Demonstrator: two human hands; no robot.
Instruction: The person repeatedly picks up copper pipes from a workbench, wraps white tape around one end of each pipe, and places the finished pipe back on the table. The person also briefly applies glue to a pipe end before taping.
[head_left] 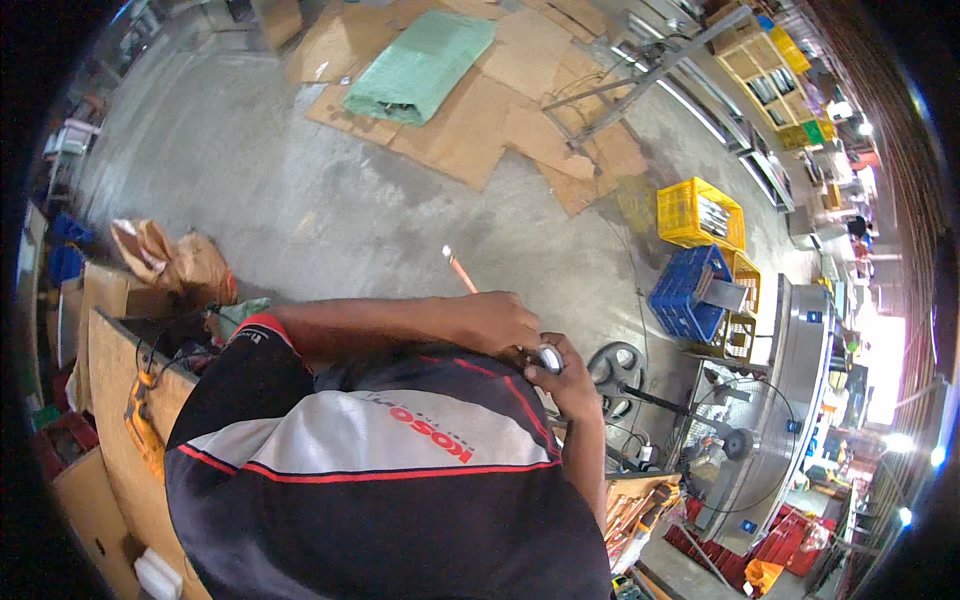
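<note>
My left hand [498, 322] is closed in front of my chest, its forearm reaching across from the left. Beyond its knuckles sticks out a thin orange-brown rod [461, 272] with a whitish tip, which the hand appears to grip. Close beside it, my right hand [568, 380] is closed with thumb and fingers round a small shiny silver piece with a rounded end [549, 358]. The two hands nearly touch. Whether the rod and the silver piece are joined is hidden by my fingers.
At left, a yellow power tool [143, 425] hangs on a wooden box [110, 400] near brown paper bags [180, 262]. Yellow [690, 215] and blue crates [683, 295] stand at right, beside a black wheel [615, 370] and a long metal bench [800, 370]. Cardboard sheets [520, 110] bear a green-wrapped package [425, 65].
</note>
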